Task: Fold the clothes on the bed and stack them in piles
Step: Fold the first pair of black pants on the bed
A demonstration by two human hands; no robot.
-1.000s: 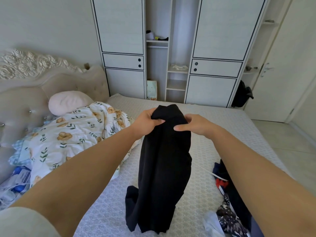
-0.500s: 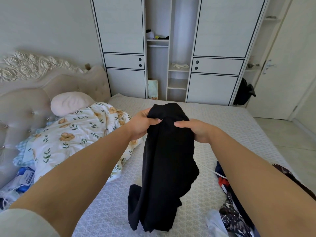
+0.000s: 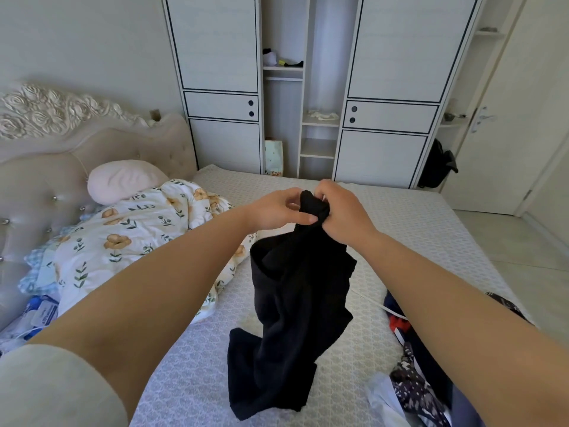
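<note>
A black garment [image 3: 295,309] hangs from both my hands over the middle of the bed [image 3: 409,229], its lower end crumpled on the mattress. My left hand [image 3: 274,211] and my right hand [image 3: 341,211] are close together, and both grip the bunched top of the garment. A heap of unfolded clothes [image 3: 412,377], dark blue, red and patterned, lies at the bed's right edge under my right forearm.
A flowered quilt [image 3: 129,241] and a pink pillow [image 3: 123,180] lie at the left by the padded headboard [image 3: 46,180]. A white wardrobe [image 3: 308,87] stands behind the bed. A black bag [image 3: 437,164] hangs beside the door at the right.
My hands have come together and bunched the top of the black garment into a tight wad. The garment has sagged lower onto the bed.
</note>
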